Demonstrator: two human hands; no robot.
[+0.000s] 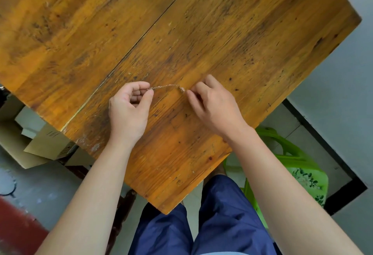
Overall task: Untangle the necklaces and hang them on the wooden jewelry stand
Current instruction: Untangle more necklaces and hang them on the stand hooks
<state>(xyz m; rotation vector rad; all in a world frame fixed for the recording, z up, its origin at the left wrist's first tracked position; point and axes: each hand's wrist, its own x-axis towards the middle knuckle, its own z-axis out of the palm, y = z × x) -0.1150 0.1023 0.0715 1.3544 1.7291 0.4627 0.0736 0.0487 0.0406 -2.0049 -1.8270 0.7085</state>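
My left hand (129,111) and right hand (212,105) each pinch one end of the chain (164,86), stretched just above the counter (222,33). If I pull harder, any knot could tighten or a link snap. No stand in view.

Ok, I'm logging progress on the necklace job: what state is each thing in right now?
necklace: pulled into a short span between both hands, not hung.
left hand: pinches the necklace's left end.
right hand: pinches the necklace's right end.
table: scuffed wood, under the hands.
jewelry stand: not in view.
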